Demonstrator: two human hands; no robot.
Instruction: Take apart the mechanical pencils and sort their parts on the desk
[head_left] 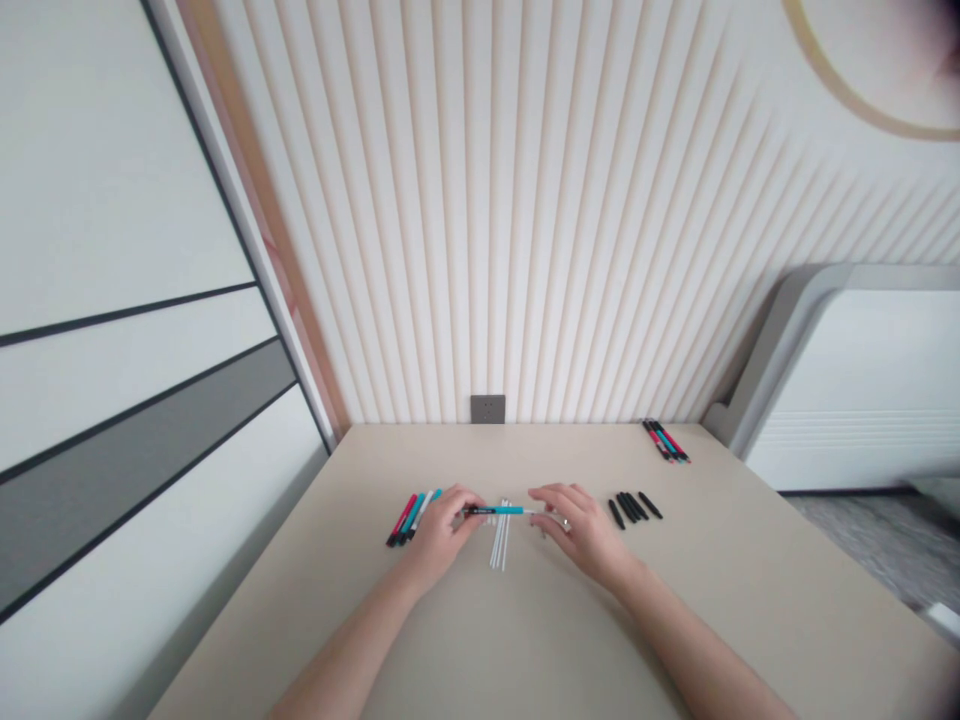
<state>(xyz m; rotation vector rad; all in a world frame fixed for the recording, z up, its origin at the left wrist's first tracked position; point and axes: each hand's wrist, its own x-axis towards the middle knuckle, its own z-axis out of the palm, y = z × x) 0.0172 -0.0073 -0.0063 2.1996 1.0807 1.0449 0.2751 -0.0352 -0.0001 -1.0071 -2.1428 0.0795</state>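
Observation:
A black-and-turquoise pen barrel [506,510] lies sideways in the air above the table, its black end pinched between the thumb and fingers of my left hand [444,525]. From its turquoise end a thin whitish refill [528,511] sticks out. The thumb and fingers of my right hand [577,522] close around the far end of that refill. Below the barrel, several white refills [498,548] rest on the table in a loose bundle. Beside my left hand lie several red, turquoise and white pen barrels [405,518], partly hidden by the hand.
Several black pen parts [630,507] lie to the right of my right hand. At the table's far right corner is a row of several red, turquoise and black pens [666,441]. The beige table [480,640] meets a ribbed wall with a dark socket [487,409].

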